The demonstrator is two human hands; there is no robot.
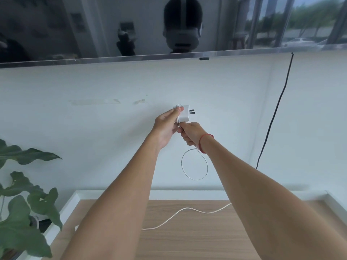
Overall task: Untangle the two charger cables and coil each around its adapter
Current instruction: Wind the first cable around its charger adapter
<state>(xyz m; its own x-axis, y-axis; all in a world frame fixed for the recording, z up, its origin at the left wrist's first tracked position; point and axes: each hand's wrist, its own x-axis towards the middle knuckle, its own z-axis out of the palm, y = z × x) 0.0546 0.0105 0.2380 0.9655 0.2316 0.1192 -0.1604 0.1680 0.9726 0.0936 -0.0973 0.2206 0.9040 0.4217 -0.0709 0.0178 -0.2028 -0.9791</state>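
My left hand [166, 128] grips the adapter [183, 114] while my right hand [190, 134] pinches the cable [194, 164]; I should wind snugly, keeping loops even

White adapter [184, 114] held aloft, prongs rightward, its cable [194, 164] looping below.

I am finding no text, label, brand, number or sign that can be read. The adapter [184, 113] I am gripping is showing only plain white faces, and the cable [194, 164] hanging below my grip is carrying no marking. The screen [112, 29] above my grip is showing only blurred reflections.
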